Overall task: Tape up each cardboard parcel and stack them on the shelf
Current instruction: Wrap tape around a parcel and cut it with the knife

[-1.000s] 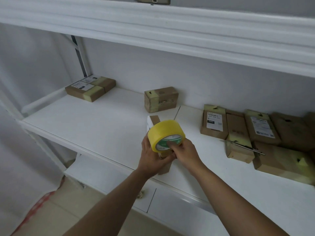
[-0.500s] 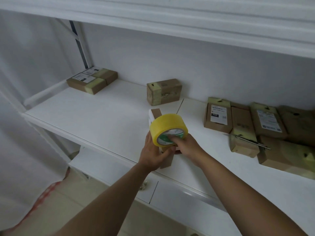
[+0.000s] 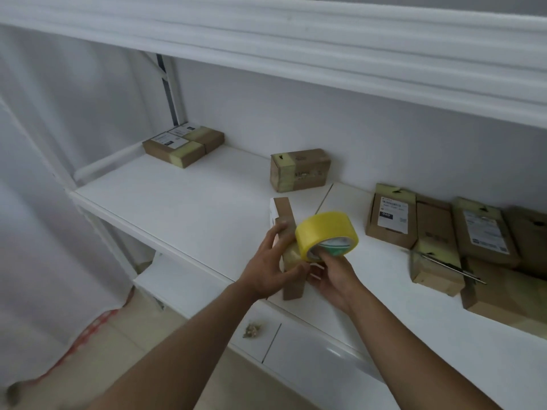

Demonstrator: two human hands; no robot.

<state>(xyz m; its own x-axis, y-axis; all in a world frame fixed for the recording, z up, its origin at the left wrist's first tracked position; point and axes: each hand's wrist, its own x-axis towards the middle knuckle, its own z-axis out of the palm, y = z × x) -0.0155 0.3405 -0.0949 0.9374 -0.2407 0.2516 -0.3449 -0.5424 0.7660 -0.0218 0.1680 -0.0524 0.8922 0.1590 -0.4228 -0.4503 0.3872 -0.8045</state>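
A narrow cardboard parcel (image 3: 284, 214) stands on edge near the front of the white shelf (image 3: 183, 202). My left hand (image 3: 273, 266) grips its near end, fingers over the top and thumb on the side. My right hand (image 3: 333, 278) holds a yellow tape roll (image 3: 324, 232) with fingers hooked into its core, the roll tilted against the parcel. A strip of tape lies over the parcel's near end between my hands.
Two taped parcels (image 3: 183, 143) lie at the back left and one taped box (image 3: 299, 170) at the back middle. Several parcels (image 3: 435, 235) lie at the right with a metal blade (image 3: 444, 263) across them. A lower shelf (image 3: 310, 347) sits below.
The roll has shifted right and tipped, uncovering more of the parcel. My left hand has spread over the parcel's near end. The camera has swung, so the shelf sits lower in view.
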